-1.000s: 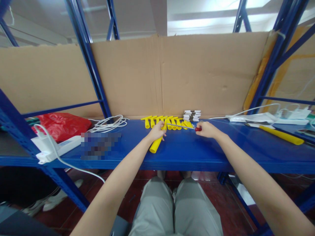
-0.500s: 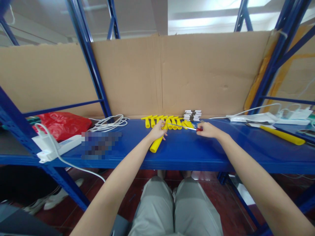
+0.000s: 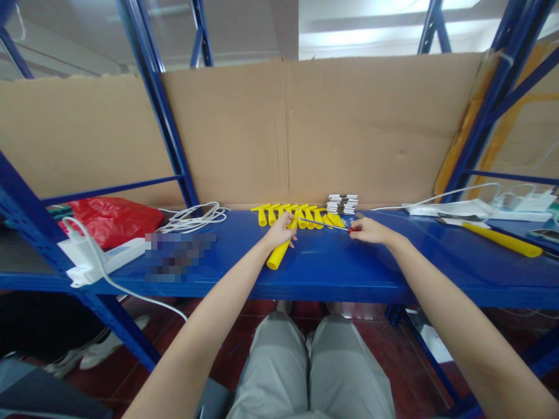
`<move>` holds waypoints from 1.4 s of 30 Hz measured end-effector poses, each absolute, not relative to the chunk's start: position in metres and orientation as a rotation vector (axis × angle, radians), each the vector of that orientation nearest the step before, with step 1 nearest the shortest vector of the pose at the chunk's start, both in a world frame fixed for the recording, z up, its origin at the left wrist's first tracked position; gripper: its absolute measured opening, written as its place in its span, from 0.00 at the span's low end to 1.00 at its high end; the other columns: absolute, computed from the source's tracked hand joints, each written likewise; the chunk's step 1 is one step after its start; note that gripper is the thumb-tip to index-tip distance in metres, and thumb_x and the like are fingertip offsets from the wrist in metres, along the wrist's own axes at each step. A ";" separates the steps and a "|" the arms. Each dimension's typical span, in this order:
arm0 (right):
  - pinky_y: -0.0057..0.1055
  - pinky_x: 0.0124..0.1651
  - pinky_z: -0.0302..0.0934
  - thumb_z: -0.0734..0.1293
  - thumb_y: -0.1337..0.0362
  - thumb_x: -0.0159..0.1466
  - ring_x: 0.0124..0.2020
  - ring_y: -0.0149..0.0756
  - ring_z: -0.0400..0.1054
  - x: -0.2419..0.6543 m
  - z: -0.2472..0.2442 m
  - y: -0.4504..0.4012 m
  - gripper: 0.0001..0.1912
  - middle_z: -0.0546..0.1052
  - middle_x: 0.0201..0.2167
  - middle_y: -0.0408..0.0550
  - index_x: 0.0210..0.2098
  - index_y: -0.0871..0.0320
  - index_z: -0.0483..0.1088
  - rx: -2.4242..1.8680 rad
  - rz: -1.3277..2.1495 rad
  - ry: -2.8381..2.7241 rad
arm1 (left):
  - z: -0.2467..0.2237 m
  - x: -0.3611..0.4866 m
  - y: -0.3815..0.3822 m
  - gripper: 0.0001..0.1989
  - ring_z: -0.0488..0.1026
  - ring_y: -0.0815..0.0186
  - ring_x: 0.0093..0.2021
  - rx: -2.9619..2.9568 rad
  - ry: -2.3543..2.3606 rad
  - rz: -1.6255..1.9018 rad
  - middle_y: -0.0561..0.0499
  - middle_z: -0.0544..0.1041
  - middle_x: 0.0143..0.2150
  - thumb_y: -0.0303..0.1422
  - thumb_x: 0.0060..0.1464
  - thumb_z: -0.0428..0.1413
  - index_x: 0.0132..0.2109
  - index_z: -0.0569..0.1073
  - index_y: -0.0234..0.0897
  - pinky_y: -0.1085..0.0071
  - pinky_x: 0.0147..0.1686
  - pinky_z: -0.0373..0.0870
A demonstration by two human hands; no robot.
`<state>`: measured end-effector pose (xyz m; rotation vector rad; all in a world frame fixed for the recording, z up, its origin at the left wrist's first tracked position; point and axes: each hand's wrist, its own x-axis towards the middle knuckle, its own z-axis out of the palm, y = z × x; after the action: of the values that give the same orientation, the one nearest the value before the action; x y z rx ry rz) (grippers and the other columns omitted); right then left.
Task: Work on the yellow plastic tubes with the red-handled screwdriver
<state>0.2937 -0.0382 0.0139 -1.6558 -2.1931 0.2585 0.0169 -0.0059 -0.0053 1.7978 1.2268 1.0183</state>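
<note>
My left hand (image 3: 280,230) is closed around a yellow tube-like handle (image 3: 276,258), whose open round end points toward me over the blue shelf. In my right hand (image 3: 367,230) is a screwdriver (image 3: 325,224) with a red grip and a long metal shaft. The shaft runs leftward to the upper part of the yellow handle by my left fingers; its tip is too small to make out. Behind my hands stands a row of several similar yellow T-shaped pieces (image 3: 262,216). Some flatter yellow pieces (image 3: 334,220) lie at the row's right end.
White packets with dark bands (image 3: 342,203) are stacked at the back. To the left are a power strip (image 3: 109,260), coiled white cable (image 3: 194,219) and a red bag (image 3: 116,221). A long yellow-handled tool (image 3: 502,238) lies right. Cardboard (image 3: 349,128) walls the back.
Both hands keep nearly the same place and grip. The screwdriver's shaft still reaches the yellow handle; the view has shifted very slightly.
</note>
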 end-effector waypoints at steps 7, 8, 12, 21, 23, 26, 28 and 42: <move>0.27 0.24 0.53 0.65 0.64 0.48 0.20 0.30 0.62 0.291 0.008 -0.037 0.06 0.68 0.17 0.40 0.21 0.55 0.61 -1.695 0.263 -2.109 | -0.005 0.016 -0.005 0.19 0.71 0.76 0.22 1.780 1.207 1.015 0.51 0.71 0.42 0.18 0.50 0.52 0.46 0.60 0.39 0.76 0.19 0.74; 0.27 0.24 0.53 0.65 0.64 0.48 0.20 0.30 0.61 0.291 0.008 -0.036 0.06 0.68 0.17 0.39 0.21 0.55 0.61 -1.676 0.272 -2.107 | -0.005 0.016 -0.005 0.19 0.71 0.76 0.22 1.778 1.201 1.015 0.52 0.70 0.41 0.18 0.50 0.52 0.47 0.59 0.40 0.77 0.19 0.74; 0.27 0.26 0.56 0.65 0.62 0.48 0.23 0.32 0.63 0.294 0.009 -0.035 0.04 0.70 0.19 0.41 0.22 0.56 0.66 -1.526 0.354 -2.178 | -0.004 0.015 -0.005 0.19 0.72 0.75 0.23 1.779 1.195 1.011 0.52 0.70 0.41 0.18 0.50 0.51 0.47 0.59 0.40 0.74 0.21 0.75; 0.26 0.25 0.55 0.69 0.63 0.46 0.21 0.30 0.63 0.293 0.004 -0.034 0.11 0.69 0.20 0.39 0.24 0.55 0.61 -1.616 0.405 -2.053 | -0.001 0.019 -0.011 0.17 0.71 0.75 0.22 1.777 1.209 1.017 0.55 0.69 0.36 0.17 0.51 0.50 0.44 0.59 0.39 0.77 0.19 0.74; 0.26 0.24 0.55 0.69 0.63 0.47 0.20 0.29 0.61 0.293 0.003 -0.033 0.12 0.68 0.20 0.38 0.25 0.54 0.60 -1.627 0.443 -2.023 | -0.001 0.019 -0.011 0.17 0.71 0.76 0.21 1.778 1.216 1.019 0.55 0.69 0.37 0.17 0.51 0.50 0.44 0.59 0.39 0.77 0.19 0.73; 0.28 0.27 0.56 0.67 0.62 0.47 0.22 0.31 0.63 0.296 0.003 -0.032 0.09 0.68 0.20 0.39 0.25 0.55 0.62 -1.547 0.389 -2.076 | -0.001 0.019 -0.011 0.17 0.71 0.77 0.21 1.779 1.228 1.020 0.54 0.69 0.39 0.17 0.51 0.50 0.44 0.59 0.39 0.77 0.19 0.73; 0.28 0.29 0.57 0.66 0.61 0.48 0.24 0.33 0.64 0.298 0.004 -0.031 0.06 0.69 0.20 0.40 0.24 0.56 0.64 -1.490 0.383 -2.146 | -0.001 0.018 -0.011 0.17 0.71 0.76 0.21 1.782 1.233 1.015 0.52 0.70 0.41 0.18 0.50 0.51 0.45 0.59 0.39 0.76 0.19 0.74; 0.27 0.28 0.55 0.66 0.64 0.45 0.24 0.31 0.63 0.303 0.004 -0.030 0.07 0.68 0.20 0.39 0.22 0.54 0.61 -1.587 0.186 -2.111 | -0.004 0.017 -0.008 0.18 0.72 0.76 0.23 1.784 1.187 1.022 0.52 0.70 0.41 0.18 0.49 0.54 0.44 0.60 0.39 0.77 0.20 0.73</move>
<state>0.3028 -0.0301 0.0039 -1.5874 -2.1106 0.1860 0.0166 -0.0079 -0.0037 1.7836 1.1871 1.0224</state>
